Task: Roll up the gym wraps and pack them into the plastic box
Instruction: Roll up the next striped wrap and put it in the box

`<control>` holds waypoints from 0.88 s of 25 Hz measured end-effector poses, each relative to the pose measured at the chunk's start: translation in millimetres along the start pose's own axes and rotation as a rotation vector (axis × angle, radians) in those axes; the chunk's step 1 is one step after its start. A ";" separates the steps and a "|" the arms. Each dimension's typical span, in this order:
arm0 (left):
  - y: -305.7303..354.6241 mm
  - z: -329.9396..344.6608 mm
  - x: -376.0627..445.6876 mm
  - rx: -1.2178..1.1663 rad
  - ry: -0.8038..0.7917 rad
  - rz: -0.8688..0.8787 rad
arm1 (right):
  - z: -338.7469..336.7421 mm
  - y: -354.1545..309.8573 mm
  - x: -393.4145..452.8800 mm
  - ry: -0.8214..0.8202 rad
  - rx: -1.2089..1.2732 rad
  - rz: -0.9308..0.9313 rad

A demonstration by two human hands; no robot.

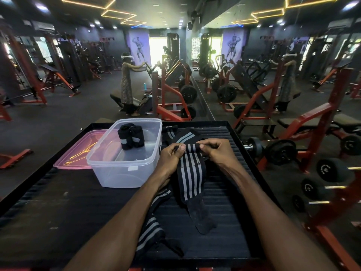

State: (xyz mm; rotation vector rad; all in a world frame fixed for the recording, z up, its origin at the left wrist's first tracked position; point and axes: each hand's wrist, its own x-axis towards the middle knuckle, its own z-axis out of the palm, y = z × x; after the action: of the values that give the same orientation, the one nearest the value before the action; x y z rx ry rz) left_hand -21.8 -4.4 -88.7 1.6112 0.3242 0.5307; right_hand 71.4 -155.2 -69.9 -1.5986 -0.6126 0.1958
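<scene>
Wrap point(190, 169) striped, on counter point(64, 208) beside box point(117, 169), top end pinched by fingers of left hand point(172, 153) and right hand point(216, 149), two rolled wraps point(130, 136) in box, pink lid point(78, 151) behind

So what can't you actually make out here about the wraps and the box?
All in the head view:
- How many rolled wraps stand in the plastic box: they overlap, dark on dark.
- How far the striped wrap is rolled: left hand and right hand cover its top edge.
- The loose wrap on the table: the left forearm hides part.
- The pink lid: the box hides its right edge.
</scene>
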 end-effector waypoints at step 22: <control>5.3 2.3 -5.6 -0.090 -0.019 -0.095 | -0.5 2.0 2.5 -0.062 0.092 0.077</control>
State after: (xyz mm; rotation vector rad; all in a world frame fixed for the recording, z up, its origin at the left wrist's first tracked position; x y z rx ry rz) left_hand -25.9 -9.9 -84.4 1.5046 0.3564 0.4512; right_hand 74.2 -154.4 -71.2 -1.5333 -0.5820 0.3275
